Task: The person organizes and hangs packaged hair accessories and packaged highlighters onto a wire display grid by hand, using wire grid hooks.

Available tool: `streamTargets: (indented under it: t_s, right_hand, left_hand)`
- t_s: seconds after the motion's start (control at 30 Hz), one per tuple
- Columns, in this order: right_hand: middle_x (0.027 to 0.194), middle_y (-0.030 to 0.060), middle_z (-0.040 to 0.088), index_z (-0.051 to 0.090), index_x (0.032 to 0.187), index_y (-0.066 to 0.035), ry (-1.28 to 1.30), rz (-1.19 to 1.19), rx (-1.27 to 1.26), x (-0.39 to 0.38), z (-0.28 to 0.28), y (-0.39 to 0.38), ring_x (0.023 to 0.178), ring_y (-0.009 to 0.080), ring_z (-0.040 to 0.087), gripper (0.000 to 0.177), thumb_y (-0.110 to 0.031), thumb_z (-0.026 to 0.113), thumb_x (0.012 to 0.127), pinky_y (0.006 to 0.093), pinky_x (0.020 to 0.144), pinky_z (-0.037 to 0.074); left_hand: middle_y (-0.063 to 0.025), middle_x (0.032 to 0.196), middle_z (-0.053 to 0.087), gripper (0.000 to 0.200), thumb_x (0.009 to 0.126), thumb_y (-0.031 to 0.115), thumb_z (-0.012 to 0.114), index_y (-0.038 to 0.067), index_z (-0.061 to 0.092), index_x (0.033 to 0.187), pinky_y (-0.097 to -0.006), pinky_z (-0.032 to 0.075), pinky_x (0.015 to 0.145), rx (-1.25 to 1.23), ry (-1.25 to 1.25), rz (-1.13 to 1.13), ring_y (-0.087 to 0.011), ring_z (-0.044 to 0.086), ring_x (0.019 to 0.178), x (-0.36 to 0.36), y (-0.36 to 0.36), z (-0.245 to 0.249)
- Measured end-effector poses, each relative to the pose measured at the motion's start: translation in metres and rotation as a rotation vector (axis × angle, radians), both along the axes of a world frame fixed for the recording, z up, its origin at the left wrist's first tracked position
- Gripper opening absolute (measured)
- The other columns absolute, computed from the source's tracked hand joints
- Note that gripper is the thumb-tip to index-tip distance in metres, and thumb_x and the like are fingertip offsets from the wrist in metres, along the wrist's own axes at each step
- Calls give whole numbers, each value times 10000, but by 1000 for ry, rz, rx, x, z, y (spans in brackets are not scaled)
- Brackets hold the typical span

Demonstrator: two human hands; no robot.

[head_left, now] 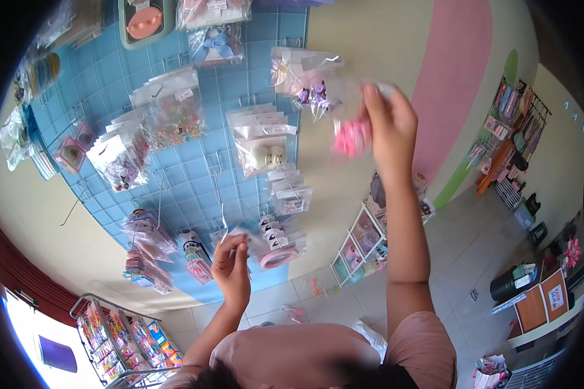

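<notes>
Right hand [392, 122]: I pinch the pink packet [352, 138], right of the blue grid [191, 185] | left hand [232, 267]: my fingertips bunch by a hook [223, 214], too blurred to tell if gripping

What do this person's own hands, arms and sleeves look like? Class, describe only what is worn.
The left hand and the right hand are both ungloved, and no watch or bracelet is visible. The forearms are uncovered. The right sleeve is short and dusty pink, like the top; little of the left one shows.
</notes>
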State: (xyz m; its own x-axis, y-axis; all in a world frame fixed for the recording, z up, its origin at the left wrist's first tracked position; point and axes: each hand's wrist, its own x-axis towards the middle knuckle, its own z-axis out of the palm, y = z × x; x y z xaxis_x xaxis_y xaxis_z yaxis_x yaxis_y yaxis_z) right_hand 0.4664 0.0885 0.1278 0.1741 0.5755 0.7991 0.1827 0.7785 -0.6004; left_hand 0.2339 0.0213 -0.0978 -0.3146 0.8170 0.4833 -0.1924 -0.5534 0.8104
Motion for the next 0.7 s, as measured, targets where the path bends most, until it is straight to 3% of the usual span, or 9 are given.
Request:
streamTargets:
  t_s: [0.07,0.17,0.2,0.23,0.3,0.43,0.53,0.6,0.7]
  right_hand:
    - [689,28,600,600,910,6,-39,-87,33,3,22,27,627,64,544,200,-191,568,894,215,558,425]
    - [683,30,594,598,878,15,-63,-172,30,5,30,58,601,63,526,218,-203,591,876,223,535,408]
    - [664,9,570,594,869,14,-67,-184,19,5,30,64,577,44,495,224,-210,597,876,209,497,377]
    - [645,-11,547,590,859,13,-71,-195,11,4,30,70,553,24,465,232,-218,604,876,194,460,347]
    - [743,90,647,607,891,34,-76,-226,-11,9,26,74,641,112,578,248,-208,622,836,256,603,453]
    - [675,36,601,618,870,22,-54,-141,-35,10,19,82,607,84,546,240,-216,629,846,248,557,432]
    - [826,66,607,585,985,7,-68,-229,137,4,4,89,670,90,554,277,-226,638,846,251,550,436]
    - [992,97,567,510,1119,-6,103,-278,143,-11,-10,67,783,126,555,356,-211,631,853,264,628,447]
    - [1055,115,535,470,1129,-4,162,-397,420,-31,-47,41,874,169,535,318,-146,590,871,293,761,426]
  left_hand:
    - [-70,979,591,104,864,-25,559,-7,578,965,-263,452,812,-56,-34,7,-123,561,898,-8,-6,-2]
    - [-49,914,582,58,867,-30,545,3,560,912,-251,442,784,-59,-104,-9,-109,550,851,-23,-14,-9]
    - [-25,863,555,49,877,-23,519,25,523,890,-218,422,679,-52,-52,47,-81,512,761,-29,-15,-14]
    - [-18,853,544,49,879,-16,515,31,516,896,-210,407,653,-80,-91,43,-72,498,744,-34,-19,-17]
    - [-5,834,521,51,883,-1,507,42,500,909,-194,376,602,-132,-174,41,-56,469,712,-45,-26,-22]
    - [-6,823,487,80,892,7,469,58,481,952,-197,354,543,-222,-181,125,-52,449,628,-57,-32,-36]
    - [-14,798,472,116,903,-4,437,55,464,1000,-211,355,492,-192,-99,68,-59,441,585,-62,-34,-31]
    - [-26,819,483,126,909,1,450,60,460,1020,-218,360,482,-167,-82,50,-64,445,592,-67,-27,-37]
    - [-36,935,496,167,903,3,481,60,450,1057,-219,375,499,-122,-45,44,-69,454,613,-66,-18,-26]
